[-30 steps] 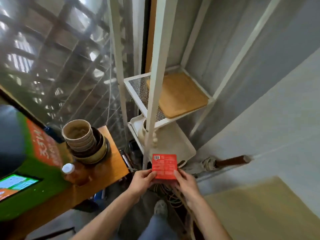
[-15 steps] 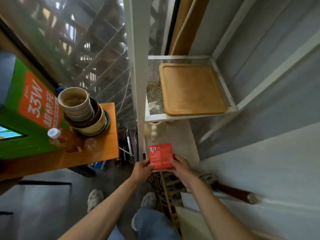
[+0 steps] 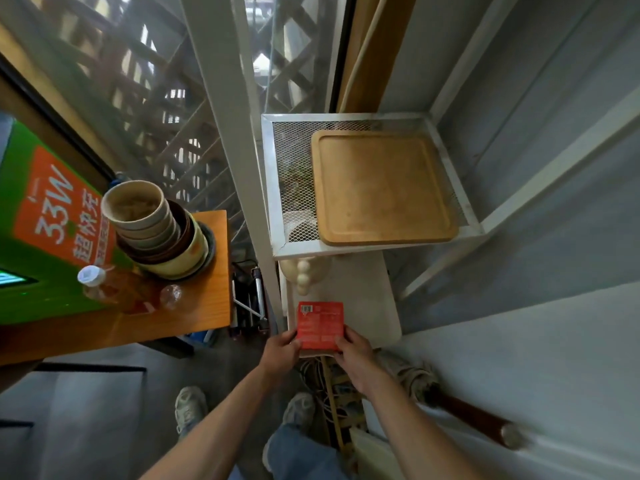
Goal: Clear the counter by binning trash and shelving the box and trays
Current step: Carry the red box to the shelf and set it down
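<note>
Fingers (image 3: pixel 341 336) of the right hand (image 3: pixel 356 358) and those of the left hand (image 3: pixel 280 351) are curled shut on opposite side edges of the flat red cardboard box (image 3: pixel 320 325), keeping it level and barcode-up, probably so it can slide flat into the rack. The box hovers over the near edge of the white lower shelf (image 3: pixel 367 306). Above it, the square wooden tray (image 3: pixel 381 185) fills the right side of the white mesh shelf (image 3: pixel 294 188). Stacked paper bowls (image 3: pixel 152 226) and a capped drink bottle (image 3: pixel 117 289) sit at the far-right corner of the orange wooden worktop (image 3: pixel 207 306).

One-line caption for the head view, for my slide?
Both hands, left hand and right hand, hold a red box before a white shelf rack carrying a wooden tray.
</note>
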